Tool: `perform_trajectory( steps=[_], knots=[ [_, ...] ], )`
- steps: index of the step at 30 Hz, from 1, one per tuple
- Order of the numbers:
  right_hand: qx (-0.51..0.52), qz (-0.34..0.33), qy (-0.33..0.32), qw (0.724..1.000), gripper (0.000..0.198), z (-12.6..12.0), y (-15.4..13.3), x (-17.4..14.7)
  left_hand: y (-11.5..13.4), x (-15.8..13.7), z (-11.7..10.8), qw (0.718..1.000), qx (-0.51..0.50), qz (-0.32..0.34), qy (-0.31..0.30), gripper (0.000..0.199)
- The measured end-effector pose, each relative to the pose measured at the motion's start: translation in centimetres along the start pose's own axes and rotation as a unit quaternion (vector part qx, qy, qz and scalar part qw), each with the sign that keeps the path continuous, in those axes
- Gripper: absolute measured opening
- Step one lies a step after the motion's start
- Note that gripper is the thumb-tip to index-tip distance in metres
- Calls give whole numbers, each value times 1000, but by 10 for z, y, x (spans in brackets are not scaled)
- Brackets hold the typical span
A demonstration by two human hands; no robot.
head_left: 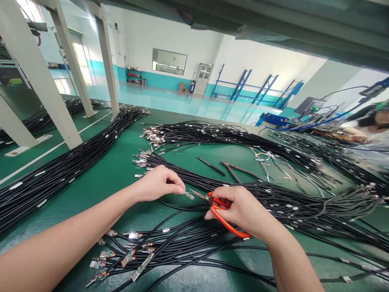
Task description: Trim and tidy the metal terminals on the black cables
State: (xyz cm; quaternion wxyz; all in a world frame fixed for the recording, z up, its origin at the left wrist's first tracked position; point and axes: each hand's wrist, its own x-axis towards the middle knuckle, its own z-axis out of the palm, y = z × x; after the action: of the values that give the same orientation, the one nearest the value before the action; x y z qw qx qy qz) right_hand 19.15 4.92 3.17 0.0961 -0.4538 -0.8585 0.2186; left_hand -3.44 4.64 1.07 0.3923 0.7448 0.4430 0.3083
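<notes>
My left hand (162,184) is closed in a pinch on a small silver cable connector (189,196) at mid-bench. Just right of it, my right hand (243,209) grips scissors (227,227) by their orange handles. Their blades point left towards the connector, slightly parted, and I cannot tell whether they touch it. Below my hands, a loose bundle of black cables (182,239) ends in bare connectors with small green boards (129,257). Another black cable bundle (173,166) runs just behind my hands, its metal ends to the left.
Cutting pliers (243,172) and a black pen-like tool (210,165) lie behind my right hand, beside stripped wire scraps (267,162). More cable bundles (100,138) cover the green bench (118,170). White posts (106,61) rise at left. Another person (367,129) sits far right.
</notes>
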Motion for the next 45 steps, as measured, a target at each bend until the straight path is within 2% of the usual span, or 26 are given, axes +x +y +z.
perform_trajectory(
  steps=[8, 18, 27, 35, 41, 45],
  knots=[
    [-52, -10, -2, 999, 26, 0, -3, 1, -1, 0, 0, 1000, -1, 5, 0, 14],
    [-72, 6, -17, 997, 14, -1, -7, 1, 0, 0, 0, 1000, 0, 2, -7, 15],
    [-96, 7, 1, 995, 12, -1, -10, -1, 0, 0, 0, 1000, 0, 2, -7, 14],
    [-115, -32, 33, 992, 28, 1, -4, -1, 0, 0, 0, 1000, -18, 3, -2, 12],
    [-111, -39, 48, 992, 30, 4, -3, 0, 0, -1, -1, 999, -49, -6, 6, 11],
    [-93, -42, 62, 993, 42, 6, -1, 2, -1, -1, 0, 997, -71, -10, 11, 10]
  ],
)
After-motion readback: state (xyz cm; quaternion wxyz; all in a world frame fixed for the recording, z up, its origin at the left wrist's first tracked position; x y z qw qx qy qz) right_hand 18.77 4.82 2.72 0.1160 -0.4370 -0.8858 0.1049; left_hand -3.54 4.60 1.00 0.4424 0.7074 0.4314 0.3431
